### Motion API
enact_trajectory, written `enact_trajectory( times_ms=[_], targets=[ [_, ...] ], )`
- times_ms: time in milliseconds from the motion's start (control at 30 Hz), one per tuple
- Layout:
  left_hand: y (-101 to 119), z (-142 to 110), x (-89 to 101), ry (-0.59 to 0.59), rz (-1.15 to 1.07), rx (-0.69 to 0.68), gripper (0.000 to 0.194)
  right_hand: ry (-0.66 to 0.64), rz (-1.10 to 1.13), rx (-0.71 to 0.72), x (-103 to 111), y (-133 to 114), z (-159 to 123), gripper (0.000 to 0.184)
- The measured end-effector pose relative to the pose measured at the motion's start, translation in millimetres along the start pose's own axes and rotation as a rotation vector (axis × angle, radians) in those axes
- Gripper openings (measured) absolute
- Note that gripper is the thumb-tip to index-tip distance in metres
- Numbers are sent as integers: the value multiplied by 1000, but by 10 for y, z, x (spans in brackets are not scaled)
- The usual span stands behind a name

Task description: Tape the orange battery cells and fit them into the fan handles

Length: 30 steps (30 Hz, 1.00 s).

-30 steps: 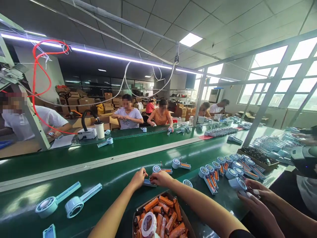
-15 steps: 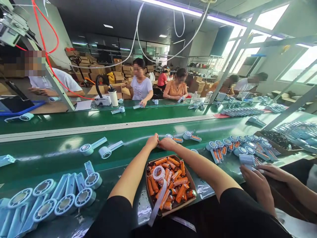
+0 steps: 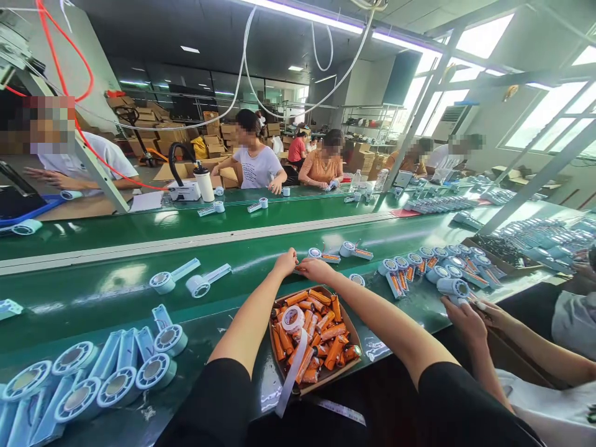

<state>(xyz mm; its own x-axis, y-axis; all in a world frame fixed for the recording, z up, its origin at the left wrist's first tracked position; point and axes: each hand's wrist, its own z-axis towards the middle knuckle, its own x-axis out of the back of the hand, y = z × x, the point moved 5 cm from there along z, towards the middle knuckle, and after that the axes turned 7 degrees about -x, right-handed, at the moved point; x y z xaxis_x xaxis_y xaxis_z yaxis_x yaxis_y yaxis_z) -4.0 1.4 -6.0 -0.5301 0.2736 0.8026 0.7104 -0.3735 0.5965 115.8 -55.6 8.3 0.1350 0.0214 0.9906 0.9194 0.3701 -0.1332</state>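
My left hand point(image 3: 285, 263) and my right hand point(image 3: 313, 268) meet over the green belt, fingertips pinched close together. Whatever lies between their fingers is hidden or too small to name. Just below them stands a cardboard box point(image 3: 321, 390) full of orange-wrapped batteries point(image 3: 333, 332). A roll of white tape point(image 3: 293, 318) rests on the batteries, its loose strip hanging over the box's front edge. Beyond my right hand lie two light-blue fan housings point(image 3: 315, 253) with orange batteries in their handles. Two more housings point(image 3: 200, 285) without visible batteries are left of my left hand.
Several blue housings point(image 3: 116, 386) are heaped at the near left. Another group with batteries point(image 3: 401, 266) stands at the right, beside a co-worker's hands point(image 3: 470, 320) holding a housing. Across the green conveyor belt point(image 3: 116, 242) sit several people. A slanted metal post point(image 3: 421, 118) rises at the right.
The view has shifted slightly to the right. My hands stay pinched together in nearly the same place. Across the belt, a co-worker's hand has come off a housing, and the right-hand co-worker's housing has turned.
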Motion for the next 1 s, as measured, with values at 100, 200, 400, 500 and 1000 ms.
enact_trajectory(
  times_ms=[100,200,400,500,1000],
  targets=[
    [22,-6,-1,6,24,8,40,0,-36,19,-50,-20,94,19],
    [38,0,-10,11,44,21,40,-2,-54,49,-66,24,137,16],
    [47,47,-62,11,40,20,40,6,-10,95,-103,170,145,23],
    [42,84,-98,11,38,18,39,4,35,106,-157,230,201,19],
    [121,219,-230,-19,38,12,39,-42,201,192,-137,562,133,24]
  ],
)
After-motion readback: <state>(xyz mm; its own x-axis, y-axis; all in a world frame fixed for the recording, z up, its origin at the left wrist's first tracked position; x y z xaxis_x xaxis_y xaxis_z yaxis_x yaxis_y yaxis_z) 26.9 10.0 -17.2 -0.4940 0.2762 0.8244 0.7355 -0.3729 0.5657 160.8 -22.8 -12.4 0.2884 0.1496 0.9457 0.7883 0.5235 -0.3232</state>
